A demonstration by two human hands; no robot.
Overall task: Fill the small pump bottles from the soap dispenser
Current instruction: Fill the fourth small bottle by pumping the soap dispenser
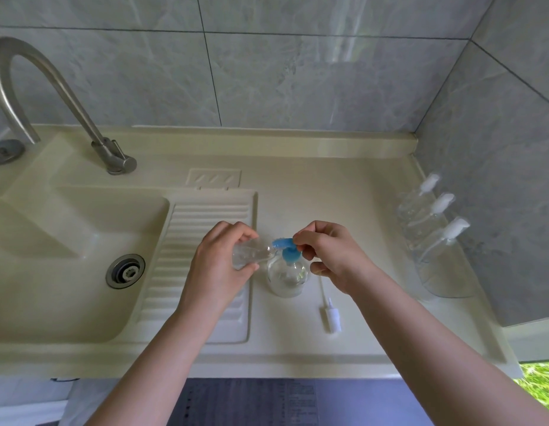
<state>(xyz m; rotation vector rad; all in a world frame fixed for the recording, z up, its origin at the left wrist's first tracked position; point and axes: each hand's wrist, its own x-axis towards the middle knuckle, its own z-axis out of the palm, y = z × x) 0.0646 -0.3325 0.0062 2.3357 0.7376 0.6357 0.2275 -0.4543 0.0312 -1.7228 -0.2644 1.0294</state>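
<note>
A clear soap dispenser (288,276) with a blue pump head (286,245) stands on the cream counter. My left hand (219,261) grips a small clear bottle (251,253), tilted on its side, with its open mouth at the blue spout. My right hand (330,253) has its fingertips on the back end of the blue pump head. A white pump cap with its tube (330,312) lies on the counter to the right of the dispenser. Three small pump bottles (433,222) with white caps stand in a row by the right wall.
A sink basin (67,247) with a metal drain (125,270) lies at the left, beside a ribbed drainboard (202,216). A curved metal tap (51,96) rises at the back left. Tiled walls close the back and right.
</note>
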